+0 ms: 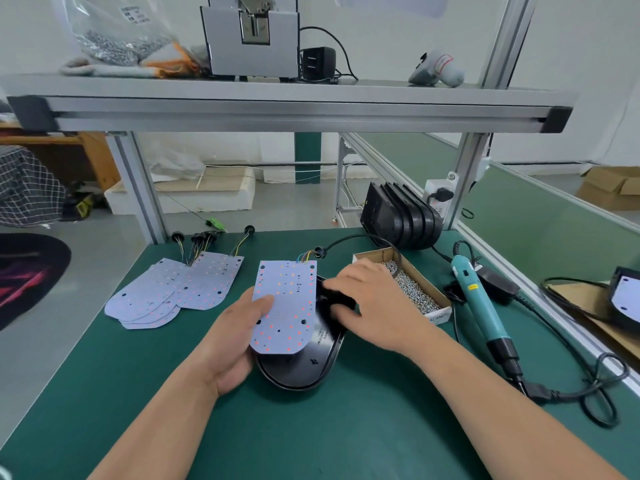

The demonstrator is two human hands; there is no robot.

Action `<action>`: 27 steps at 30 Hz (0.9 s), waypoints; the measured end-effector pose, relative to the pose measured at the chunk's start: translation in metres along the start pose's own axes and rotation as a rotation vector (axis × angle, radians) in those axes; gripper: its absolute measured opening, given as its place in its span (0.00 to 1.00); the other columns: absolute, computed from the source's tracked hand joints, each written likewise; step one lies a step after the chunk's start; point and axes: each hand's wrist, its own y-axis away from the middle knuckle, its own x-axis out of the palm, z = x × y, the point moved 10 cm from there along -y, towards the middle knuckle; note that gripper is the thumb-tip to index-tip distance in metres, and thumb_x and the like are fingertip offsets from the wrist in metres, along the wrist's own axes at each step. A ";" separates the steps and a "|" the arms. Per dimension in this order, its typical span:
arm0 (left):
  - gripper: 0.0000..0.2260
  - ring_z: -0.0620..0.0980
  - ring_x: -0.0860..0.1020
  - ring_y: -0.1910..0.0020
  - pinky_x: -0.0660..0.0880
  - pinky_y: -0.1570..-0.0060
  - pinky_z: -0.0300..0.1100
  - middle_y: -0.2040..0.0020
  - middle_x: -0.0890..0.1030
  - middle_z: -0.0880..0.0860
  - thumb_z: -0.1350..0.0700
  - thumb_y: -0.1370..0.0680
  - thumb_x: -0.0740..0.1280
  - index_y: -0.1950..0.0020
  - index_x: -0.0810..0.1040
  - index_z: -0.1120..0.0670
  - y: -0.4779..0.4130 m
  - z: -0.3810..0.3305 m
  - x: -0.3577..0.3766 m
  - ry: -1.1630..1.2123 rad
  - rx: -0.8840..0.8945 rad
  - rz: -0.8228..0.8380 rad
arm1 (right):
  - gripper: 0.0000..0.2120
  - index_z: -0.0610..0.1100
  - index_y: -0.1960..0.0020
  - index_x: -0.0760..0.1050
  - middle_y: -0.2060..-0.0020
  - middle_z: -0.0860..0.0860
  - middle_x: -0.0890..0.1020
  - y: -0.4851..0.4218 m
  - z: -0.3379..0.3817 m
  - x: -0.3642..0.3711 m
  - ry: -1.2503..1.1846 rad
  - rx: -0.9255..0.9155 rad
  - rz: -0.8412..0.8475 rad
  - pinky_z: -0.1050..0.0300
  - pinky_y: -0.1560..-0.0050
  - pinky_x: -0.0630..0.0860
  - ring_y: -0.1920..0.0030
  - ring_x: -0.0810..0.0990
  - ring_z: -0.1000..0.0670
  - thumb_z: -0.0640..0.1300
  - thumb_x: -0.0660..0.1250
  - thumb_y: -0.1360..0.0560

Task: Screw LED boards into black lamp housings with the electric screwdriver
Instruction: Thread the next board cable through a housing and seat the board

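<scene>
A white LED board (287, 299) with red and amber dots is tilted up over a black lamp housing (304, 368) on the green bench. My left hand (232, 337) grips the board's left edge, thumb on its face. My right hand (374, 303) rests on the housing's far right rim, fingers curled over it. The board's wires (308, 255) trail back to a black cable. The teal electric screwdriver (479, 303) lies untouched to the right.
A cardboard box of screws (412, 289) sits just right of my right hand. More LED boards (173, 289) are fanned out at the left. Several stacked black housings (401, 213) stand at the back. The screwdriver's cord (588, 393) loops at the right. A finished lamp (627, 296) lies far right.
</scene>
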 end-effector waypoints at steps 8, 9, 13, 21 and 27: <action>0.14 0.61 0.82 0.34 0.75 0.31 0.61 0.35 0.85 0.56 0.57 0.13 0.60 0.29 0.79 0.54 0.000 -0.001 -0.006 -0.079 -0.006 -0.045 | 0.06 0.48 0.45 0.80 0.51 0.56 0.83 0.010 -0.042 -0.022 0.087 0.133 0.008 0.43 0.33 0.68 0.43 0.76 0.49 0.40 0.68 0.18; 0.14 0.60 0.82 0.34 0.75 0.31 0.62 0.35 0.85 0.55 0.57 0.13 0.60 0.29 0.79 0.53 0.001 -0.001 -0.004 -0.099 -0.005 -0.031 | 0.07 0.47 0.46 0.82 0.52 0.54 0.83 0.009 -0.039 -0.023 0.095 0.120 -0.009 0.42 0.35 0.70 0.44 0.77 0.46 0.37 0.68 0.19; 0.13 0.56 0.84 0.37 0.77 0.35 0.58 0.36 0.86 0.52 0.56 0.13 0.60 0.31 0.79 0.52 0.003 -0.001 0.002 -0.156 0.007 -0.012 | 0.09 0.43 0.44 0.84 0.52 0.47 0.84 0.003 -0.012 -0.014 0.115 0.017 0.001 0.41 0.43 0.75 0.50 0.80 0.40 0.33 0.69 0.20; 0.13 0.55 0.85 0.38 0.78 0.37 0.57 0.37 0.86 0.52 0.53 0.15 0.63 0.32 0.81 0.50 0.003 -0.010 -0.005 -0.161 0.038 -0.024 | 0.05 0.53 0.44 0.82 0.50 0.57 0.82 0.011 -0.045 -0.024 0.095 0.214 0.037 0.54 0.50 0.73 0.48 0.79 0.50 0.49 0.68 0.17; 0.13 0.55 0.85 0.39 0.79 0.40 0.56 0.38 0.86 0.51 0.47 0.21 0.66 0.39 0.84 0.44 0.004 -0.009 0.000 -0.178 0.045 0.018 | 0.11 0.42 0.39 0.85 0.45 0.49 0.84 0.004 -0.009 -0.027 -0.013 0.075 -0.072 0.51 0.42 0.78 0.45 0.82 0.47 0.35 0.68 0.18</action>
